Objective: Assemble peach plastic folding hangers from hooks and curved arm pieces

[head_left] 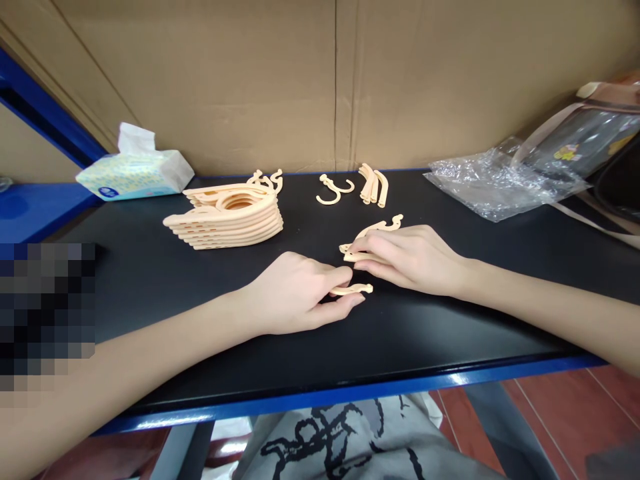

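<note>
My left hand [300, 290] is closed, with a small cream plastic hook [353, 289] pinched between thumb and fingers; part of it is hidden by the fingers. Just to the right, my right hand [407, 260] is closed on a cream plastic hanger arm [364, 257], held low over the table. Beyond those fingers a curved cream piece [373, 229] shows with a knobbed end, partly covered by the hand. A stack of cream plastic hangers [227, 223] lies to the left, hooks pointing toward the back.
Loose cream hooks [336, 190] and several curved arms [373, 187] lie at the back of the black table [410, 340]. A tissue pack [137, 175] stands back left. Clear plastic wrapping [495, 183] and a transparent bag [575, 143] are at the right. Cardboard [250, 87] rises behind.
</note>
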A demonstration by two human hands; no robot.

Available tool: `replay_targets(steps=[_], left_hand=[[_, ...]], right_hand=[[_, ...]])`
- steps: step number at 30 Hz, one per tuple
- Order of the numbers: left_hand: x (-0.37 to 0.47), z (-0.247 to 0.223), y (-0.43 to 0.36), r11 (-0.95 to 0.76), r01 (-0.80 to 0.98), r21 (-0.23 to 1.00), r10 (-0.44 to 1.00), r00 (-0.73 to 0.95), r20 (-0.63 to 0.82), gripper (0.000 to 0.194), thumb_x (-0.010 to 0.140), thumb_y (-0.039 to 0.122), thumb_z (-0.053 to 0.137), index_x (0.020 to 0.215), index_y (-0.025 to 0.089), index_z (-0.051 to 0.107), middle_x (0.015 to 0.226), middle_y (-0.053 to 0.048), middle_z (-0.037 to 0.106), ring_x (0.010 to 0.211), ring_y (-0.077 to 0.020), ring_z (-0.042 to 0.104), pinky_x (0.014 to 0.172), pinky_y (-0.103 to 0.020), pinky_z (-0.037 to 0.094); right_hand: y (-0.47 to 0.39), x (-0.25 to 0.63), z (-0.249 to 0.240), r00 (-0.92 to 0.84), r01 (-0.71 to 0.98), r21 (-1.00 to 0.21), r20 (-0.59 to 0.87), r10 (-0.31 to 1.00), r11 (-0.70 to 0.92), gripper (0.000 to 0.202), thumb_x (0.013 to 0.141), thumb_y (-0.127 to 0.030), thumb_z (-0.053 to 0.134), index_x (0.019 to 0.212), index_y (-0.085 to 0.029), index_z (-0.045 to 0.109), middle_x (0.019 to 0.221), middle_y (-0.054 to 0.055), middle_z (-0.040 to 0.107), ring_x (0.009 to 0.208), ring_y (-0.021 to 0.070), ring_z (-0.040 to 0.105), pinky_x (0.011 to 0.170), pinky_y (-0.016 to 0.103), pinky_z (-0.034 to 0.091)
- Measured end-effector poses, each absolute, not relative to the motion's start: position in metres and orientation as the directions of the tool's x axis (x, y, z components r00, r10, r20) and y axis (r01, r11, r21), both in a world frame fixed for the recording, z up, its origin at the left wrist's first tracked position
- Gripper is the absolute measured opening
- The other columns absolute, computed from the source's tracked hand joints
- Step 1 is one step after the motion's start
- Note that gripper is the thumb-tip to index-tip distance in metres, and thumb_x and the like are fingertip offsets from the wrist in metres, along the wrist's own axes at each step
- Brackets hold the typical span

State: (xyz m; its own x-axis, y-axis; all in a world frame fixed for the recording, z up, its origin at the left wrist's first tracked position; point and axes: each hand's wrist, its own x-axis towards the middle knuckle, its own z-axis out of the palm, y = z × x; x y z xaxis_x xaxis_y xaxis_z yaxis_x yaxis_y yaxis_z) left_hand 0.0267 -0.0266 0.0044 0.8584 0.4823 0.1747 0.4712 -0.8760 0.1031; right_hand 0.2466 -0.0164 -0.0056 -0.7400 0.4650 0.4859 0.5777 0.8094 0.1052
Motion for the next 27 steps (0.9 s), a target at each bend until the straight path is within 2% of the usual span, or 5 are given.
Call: replay_targets(steps=[7, 11, 15, 20, 27], left_hand=[[0.0267, 0.0035, -0.0260, -0.875, 0.474, 0.102, 0.485, 0.858, 0.169, 0.034, 0.093, 0.039, 0.037, 0.071, 0.017, 0.050, 0.059, 0.003, 0.056, 0.050, -0.0105, 0.052, 0.047, -0.023, 0.025], [0.0267, 0.0044, -0.0267, -0.876, 0.472, 0.098, 0.482, 0.860, 0.165, 0.032, 0.094, 0.038, 0.038, 0.074, 0.017, 0.052, 0.061, 0.002, 0.057, 0.052, -0.0107, 0.053, 0.048, -0.023, 0.025], [0.0272, 0.0051, -0.0270, -0.875, 0.474, 0.093, 0.483, 0.859, 0.169, 0.033, 0.093, 0.038, 0.038, 0.072, 0.017, 0.052, 0.060, 0.002, 0.057, 0.051, -0.0107, 0.053, 0.048, -0.023, 0.026], [0.0270, 0.0045, -0.0265, -0.872, 0.479, 0.099, 0.489, 0.855, 0.173, 0.034, 0.093, 0.039, 0.038, 0.070, 0.017, 0.050, 0.058, 0.002, 0.055, 0.050, -0.0105, 0.052, 0.047, -0.023, 0.024], [0.0265, 0.0043, -0.0265, -0.873, 0.476, 0.103, 0.487, 0.857, 0.171, 0.034, 0.093, 0.039, 0.037, 0.069, 0.017, 0.048, 0.058, 0.002, 0.055, 0.050, -0.0103, 0.050, 0.047, -0.022, 0.023]], right_hand=[[-0.0191, 0.2470, -0.0041, -0.720, 0.621, 0.152, 0.499, 0.483, 0.769, 0.027, 0.096, -0.036, 0.038, 0.104, -0.018, 0.057, 0.096, 0.001, 0.068, 0.077, 0.0101, 0.065, 0.052, 0.019, 0.039], [-0.0179, 0.2480, -0.0043, -0.744, 0.605, 0.170, 0.468, 0.477, 0.778, 0.032, 0.095, -0.042, 0.037, 0.098, -0.018, 0.059, 0.091, 0.001, 0.067, 0.072, 0.0096, 0.063, 0.051, 0.021, 0.036], [-0.0176, 0.2486, -0.0029, -0.769, 0.595, 0.233, 0.445, 0.460, 0.769, 0.036, 0.096, -0.041, 0.035, 0.095, -0.020, 0.063, 0.080, 0.000, 0.063, 0.063, 0.0082, 0.057, 0.049, 0.022, 0.033], [-0.0199, 0.2472, -0.0012, -0.758, 0.609, 0.306, 0.496, 0.424, 0.732, 0.034, 0.096, -0.037, 0.035, 0.100, -0.021, 0.065, 0.077, -0.001, 0.063, 0.060, 0.0074, 0.055, 0.047, 0.023, 0.031], [-0.0192, 0.2452, -0.0015, -0.778, 0.575, 0.371, 0.525, 0.347, 0.729, 0.026, 0.095, -0.030, 0.042, 0.098, -0.017, 0.064, 0.085, 0.000, 0.071, 0.078, 0.0114, 0.063, 0.057, 0.023, 0.040]])
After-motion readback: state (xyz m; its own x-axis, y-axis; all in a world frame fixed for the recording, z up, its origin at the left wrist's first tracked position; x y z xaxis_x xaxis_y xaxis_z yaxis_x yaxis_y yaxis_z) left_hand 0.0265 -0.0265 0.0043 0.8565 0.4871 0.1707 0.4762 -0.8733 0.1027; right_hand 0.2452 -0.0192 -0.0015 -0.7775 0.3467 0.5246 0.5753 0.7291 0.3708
